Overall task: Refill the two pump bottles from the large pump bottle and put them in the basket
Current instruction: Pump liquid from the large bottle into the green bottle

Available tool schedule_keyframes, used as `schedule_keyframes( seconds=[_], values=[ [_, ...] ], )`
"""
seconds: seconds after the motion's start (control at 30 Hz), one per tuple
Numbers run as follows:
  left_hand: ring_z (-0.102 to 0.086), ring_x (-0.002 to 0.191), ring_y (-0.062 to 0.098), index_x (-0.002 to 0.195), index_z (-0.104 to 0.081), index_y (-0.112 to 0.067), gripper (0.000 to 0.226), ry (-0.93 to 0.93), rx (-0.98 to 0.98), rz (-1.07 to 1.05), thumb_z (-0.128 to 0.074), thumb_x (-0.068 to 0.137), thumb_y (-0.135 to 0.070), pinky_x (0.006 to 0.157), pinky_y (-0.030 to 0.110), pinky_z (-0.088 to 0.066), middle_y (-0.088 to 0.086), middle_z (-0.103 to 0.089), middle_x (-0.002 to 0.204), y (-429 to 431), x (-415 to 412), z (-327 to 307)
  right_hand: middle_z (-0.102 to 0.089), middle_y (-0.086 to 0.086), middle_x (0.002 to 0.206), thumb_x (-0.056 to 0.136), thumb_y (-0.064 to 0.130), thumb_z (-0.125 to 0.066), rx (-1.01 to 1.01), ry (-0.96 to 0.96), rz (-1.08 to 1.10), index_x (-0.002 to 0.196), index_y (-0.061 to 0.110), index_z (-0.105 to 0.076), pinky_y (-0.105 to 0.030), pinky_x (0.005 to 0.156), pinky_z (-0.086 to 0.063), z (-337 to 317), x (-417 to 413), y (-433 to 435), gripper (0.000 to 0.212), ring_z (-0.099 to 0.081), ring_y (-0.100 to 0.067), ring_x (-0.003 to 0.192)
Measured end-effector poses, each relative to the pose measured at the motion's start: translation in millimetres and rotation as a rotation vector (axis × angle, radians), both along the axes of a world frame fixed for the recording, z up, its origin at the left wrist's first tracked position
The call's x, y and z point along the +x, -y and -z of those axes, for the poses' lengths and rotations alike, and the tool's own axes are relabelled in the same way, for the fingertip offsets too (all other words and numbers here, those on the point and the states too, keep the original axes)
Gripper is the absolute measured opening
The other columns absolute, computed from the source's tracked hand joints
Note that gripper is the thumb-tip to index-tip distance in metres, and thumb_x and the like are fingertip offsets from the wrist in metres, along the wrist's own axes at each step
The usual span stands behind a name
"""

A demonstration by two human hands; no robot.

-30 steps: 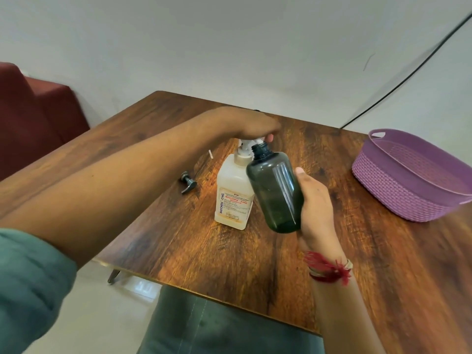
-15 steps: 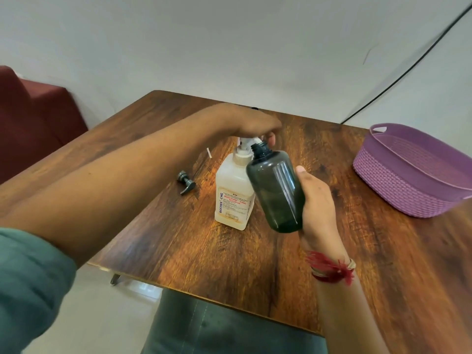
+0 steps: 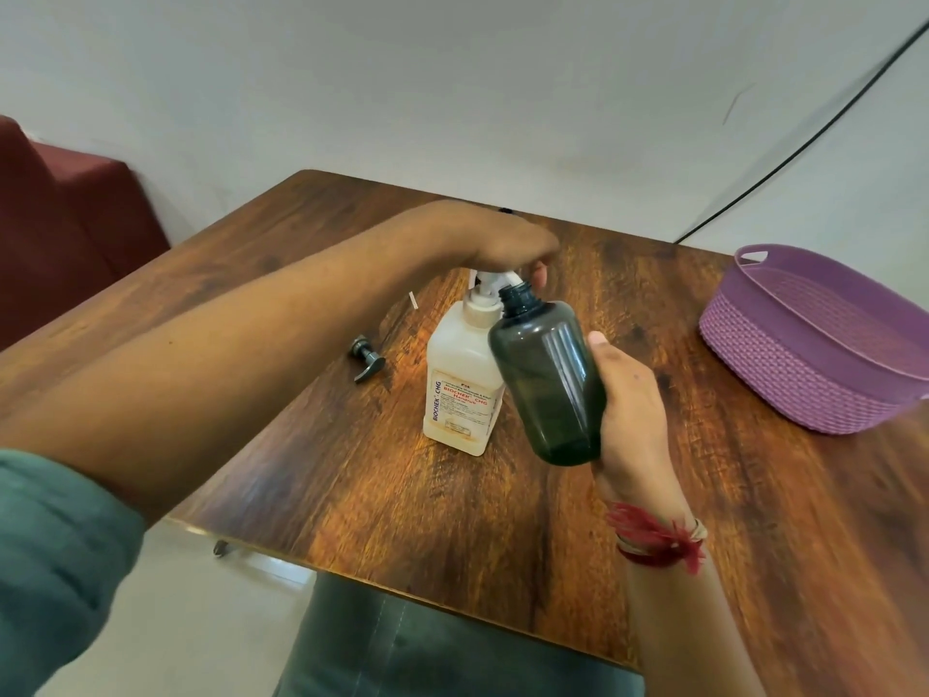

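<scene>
Centrally in the frame, the squarish translucent white plastic large pump bottle (image 3: 465, 379) with a red-and-blue label stands upright on the brown wood-grain table (image 3: 452, 520). The left hand (image 3: 507, 238) lies over its white pump head (image 3: 495, 280), fingers bent down around it and mostly hidden; one fingertip shows just past the nozzle. Touching the nozzle tip is the uncapped mouth of a smoky dark-grey ribbed plastic bottle (image 3: 548, 384), tilted toward the upper left and gripped low on its body by the right hand (image 3: 628, 410), thumb along the side and fingers wrapped behind. A darker band sits at its base; whether that is liquid I cannot tell. Left of the large bottle a dark-grey pump cap (image 3: 367, 357) lies on the table. At the right edge sits a purple woven-pattern plastic basket (image 3: 804, 374), well apart from both bottles.
</scene>
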State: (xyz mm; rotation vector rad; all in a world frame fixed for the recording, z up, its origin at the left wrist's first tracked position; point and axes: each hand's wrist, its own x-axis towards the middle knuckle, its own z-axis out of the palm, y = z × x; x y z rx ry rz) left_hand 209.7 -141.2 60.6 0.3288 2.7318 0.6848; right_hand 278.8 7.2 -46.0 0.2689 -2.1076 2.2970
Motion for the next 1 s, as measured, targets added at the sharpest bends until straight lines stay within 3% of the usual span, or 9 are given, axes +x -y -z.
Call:
schedule_keyframes(
  seconds=[0.2,0.33,0.57,0.7,0.8,0.93,1.0],
  values=[
    [-0.046,0.075,0.002,0.115,-0.06,-0.01,0.039,-0.004,-0.022,-0.027,-0.027,0.101,-0.025,0.061,0.016,-0.032,-0.004,-0.058,0.096,0.7,-0.2,8.2,-0.051,0.003,0.059,0.1,0.029,-0.041,-0.011,-0.004,0.009,0.065,0.014,-0.056,-0.018,0.051,-0.041,2.0,1.2,0.2,0.041,-0.048,-0.009,0.054],
    [-0.049,0.074,0.008,0.114,-0.06,-0.008,0.039,0.043,-0.047,-0.033,-0.027,0.101,-0.023,0.06,0.019,-0.035,0.004,-0.06,0.101,-0.6,1.9,9.1,-0.052,0.002,0.062,0.1,0.031,-0.041,-0.028,0.01,-0.013,0.065,0.017,-0.058,-0.022,0.055,-0.041,4.0,3.1,0.1,0.041,-0.049,-0.012,0.059],
    [-0.043,0.071,0.0,0.096,-0.051,-0.016,0.028,0.024,-0.035,0.014,-0.025,0.102,-0.024,0.055,0.011,-0.031,-0.01,-0.049,0.084,0.1,0.7,-2.3,-0.053,0.006,0.058,0.1,0.03,-0.043,-0.037,0.021,0.005,0.058,0.022,-0.062,-0.018,0.052,-0.043,-0.8,4.3,0.0,0.047,-0.051,-0.006,0.054],
    [-0.047,0.08,0.003,0.105,-0.059,-0.013,0.035,-0.008,-0.029,-0.017,-0.026,0.101,-0.026,0.068,0.018,-0.034,-0.005,-0.055,0.094,-1.5,-0.2,5.5,-0.05,0.005,0.057,0.1,0.03,-0.042,-0.039,0.03,0.009,0.058,0.021,-0.058,-0.019,0.05,-0.04,2.3,3.9,-1.2,0.046,-0.047,-0.008,0.052],
    [-0.056,0.102,0.019,0.103,-0.062,-0.014,0.037,0.006,-0.093,0.009,-0.026,0.1,-0.025,0.085,0.03,-0.042,0.006,-0.061,0.113,-4.2,1.1,7.5,-0.051,0.003,0.059,0.099,0.032,-0.042,-0.065,0.065,0.012,0.06,0.02,-0.059,-0.02,0.051,-0.041,3.7,2.5,-1.9,0.044,-0.048,-0.011,0.055],
    [-0.057,0.098,0.022,0.113,-0.061,-0.005,0.041,0.038,-0.094,0.006,-0.026,0.101,-0.022,0.072,0.023,-0.043,0.015,-0.062,0.117,-7.6,4.6,5.5,-0.05,-0.011,0.069,0.098,0.033,-0.043,-0.028,0.035,0.033,0.077,0.006,-0.059,-0.027,0.058,-0.04,-0.8,1.7,-2.7,0.038,-0.047,-0.023,0.063],
    [-0.054,0.087,0.019,0.113,-0.059,-0.001,0.04,0.05,-0.079,0.007,-0.026,0.101,-0.021,0.064,0.018,-0.041,0.016,-0.061,0.114,-4.2,6.9,4.5,-0.052,-0.005,0.064,0.098,0.033,-0.043,-0.026,0.022,0.034,0.071,0.012,-0.061,-0.024,0.056,-0.042,-1.5,2.6,-2.8,0.04,-0.049,-0.016,0.058]
  ],
)
